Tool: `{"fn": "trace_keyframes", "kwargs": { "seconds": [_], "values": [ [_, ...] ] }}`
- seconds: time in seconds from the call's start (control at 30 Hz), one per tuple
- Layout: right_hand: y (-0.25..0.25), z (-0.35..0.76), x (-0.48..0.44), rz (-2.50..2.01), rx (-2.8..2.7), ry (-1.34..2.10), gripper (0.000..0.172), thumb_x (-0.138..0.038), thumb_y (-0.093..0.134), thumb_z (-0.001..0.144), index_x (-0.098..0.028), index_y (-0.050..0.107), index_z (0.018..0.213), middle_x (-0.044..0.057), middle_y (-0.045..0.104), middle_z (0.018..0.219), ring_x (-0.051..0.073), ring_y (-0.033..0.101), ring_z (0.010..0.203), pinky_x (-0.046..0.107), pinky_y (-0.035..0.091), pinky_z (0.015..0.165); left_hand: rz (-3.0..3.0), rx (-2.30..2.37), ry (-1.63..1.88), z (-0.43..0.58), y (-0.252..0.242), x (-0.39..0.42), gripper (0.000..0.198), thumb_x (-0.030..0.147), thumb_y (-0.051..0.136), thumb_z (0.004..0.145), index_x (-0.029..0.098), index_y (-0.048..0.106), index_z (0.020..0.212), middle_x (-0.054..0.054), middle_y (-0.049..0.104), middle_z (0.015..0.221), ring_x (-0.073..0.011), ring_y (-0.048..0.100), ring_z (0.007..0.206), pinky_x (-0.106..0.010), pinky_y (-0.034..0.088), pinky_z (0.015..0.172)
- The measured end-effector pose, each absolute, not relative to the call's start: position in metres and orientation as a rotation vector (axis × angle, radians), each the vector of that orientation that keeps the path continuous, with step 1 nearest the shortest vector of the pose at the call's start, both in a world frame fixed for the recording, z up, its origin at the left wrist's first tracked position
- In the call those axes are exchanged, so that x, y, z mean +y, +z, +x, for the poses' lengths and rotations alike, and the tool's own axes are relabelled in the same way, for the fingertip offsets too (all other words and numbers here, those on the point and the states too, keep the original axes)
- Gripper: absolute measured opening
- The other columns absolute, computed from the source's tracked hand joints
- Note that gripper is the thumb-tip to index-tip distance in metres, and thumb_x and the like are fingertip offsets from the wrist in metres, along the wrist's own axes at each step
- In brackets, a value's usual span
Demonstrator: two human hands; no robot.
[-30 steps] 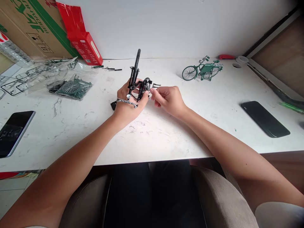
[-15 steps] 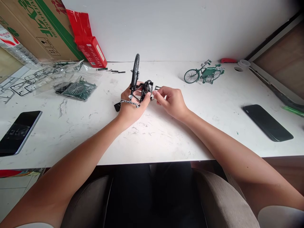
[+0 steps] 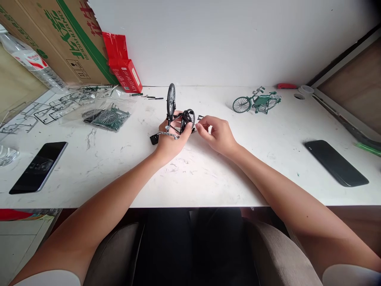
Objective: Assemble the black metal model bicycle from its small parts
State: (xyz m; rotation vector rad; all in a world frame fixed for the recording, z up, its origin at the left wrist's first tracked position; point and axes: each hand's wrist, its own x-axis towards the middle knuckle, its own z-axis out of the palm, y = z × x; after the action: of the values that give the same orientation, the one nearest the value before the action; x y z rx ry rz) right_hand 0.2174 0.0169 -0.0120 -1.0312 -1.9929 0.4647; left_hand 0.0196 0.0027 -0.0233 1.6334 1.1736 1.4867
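Note:
My left hand point(image 3: 170, 143) grips a black miniature bicycle model point(image 3: 178, 115) at the middle of the white table point(image 3: 190, 171). Its front wheel point(image 3: 170, 99) stands up above my fingers, and its silver handlebar lies across the back of that hand. My right hand point(image 3: 216, 135) is right beside the model's rear wheel, fingers pinched together at a small part there; I cannot make out what they pinch. A small black piece point(image 3: 154, 139) lies just left of my left hand.
A finished green bicycle model point(image 3: 256, 101) stands far right. Plastic bags of green parts point(image 3: 105, 118) and wire frames lie far left by a cardboard box point(image 3: 59, 39) and red carton point(image 3: 125, 69). One phone point(image 3: 38, 167) lies left, another phone point(image 3: 336, 162) right.
The view has tilted and shifted, so everything sits slightly lower and further right in the frame. Both hands stay on the black model; the fingers of the right hand have shifted slightly.

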Motion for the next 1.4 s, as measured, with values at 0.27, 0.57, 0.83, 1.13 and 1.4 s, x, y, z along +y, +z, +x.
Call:
{"fn": "trace_keyframes", "kwargs": {
  "seconds": [0.27,0.57,0.83,1.13,1.4],
  "values": [
    [-0.012,0.215,0.013,-1.198,-1.945,0.606,0.075,-0.072,0.034,0.113,-0.02,0.065,0.069,0.002,0.059,0.056,0.014,0.05,0.055,0.034,0.039,0.065,1.662,1.144,1.461,0.022,-0.024,-0.001,0.026,0.037,0.073,0.1,0.021,0.065,0.12,-0.009,0.085,0.108,-0.0215,0.083,0.096,-0.028,0.064,0.067],
    [-0.013,0.218,0.018,-1.085,-1.979,0.44,0.04,-0.054,0.058,0.108,-0.022,0.062,0.084,0.001,0.065,0.073,0.015,0.054,0.065,0.033,0.044,0.067,1.508,1.116,1.458,0.022,-0.028,0.007,0.025,0.031,0.074,0.097,0.022,0.065,0.118,-0.009,0.084,0.107,-0.0236,0.083,0.11,-0.034,0.069,0.09],
    [-0.012,0.22,0.02,-1.095,-2.066,0.41,0.031,-0.048,0.055,0.11,-0.022,0.062,0.095,0.003,0.067,0.081,0.017,0.056,0.072,0.033,0.041,0.07,1.465,1.073,1.449,0.023,-0.036,0.011,0.022,0.029,0.073,0.098,0.023,0.066,0.118,-0.009,0.083,0.111,-0.0244,0.081,0.119,-0.036,0.069,0.096],
    [-0.012,0.216,0.016,-1.232,-1.965,0.518,0.069,-0.072,0.037,0.112,-0.021,0.06,0.072,0.002,0.058,0.065,0.014,0.045,0.06,0.035,0.034,0.065,1.499,1.072,1.438,0.028,-0.036,0.006,0.024,0.031,0.072,0.098,0.023,0.065,0.119,-0.008,0.083,0.104,-0.0232,0.082,0.107,-0.035,0.069,0.09],
    [-0.012,0.22,0.02,-1.146,-2.057,0.358,0.056,-0.07,0.047,0.109,-0.023,0.059,0.082,0.004,0.064,0.073,0.017,0.049,0.065,0.035,0.036,0.065,1.551,1.087,1.477,0.028,-0.036,0.006,0.022,0.03,0.072,0.098,0.022,0.065,0.117,-0.009,0.083,0.112,-0.023,0.082,0.109,-0.038,0.067,0.098]
  ]
}}
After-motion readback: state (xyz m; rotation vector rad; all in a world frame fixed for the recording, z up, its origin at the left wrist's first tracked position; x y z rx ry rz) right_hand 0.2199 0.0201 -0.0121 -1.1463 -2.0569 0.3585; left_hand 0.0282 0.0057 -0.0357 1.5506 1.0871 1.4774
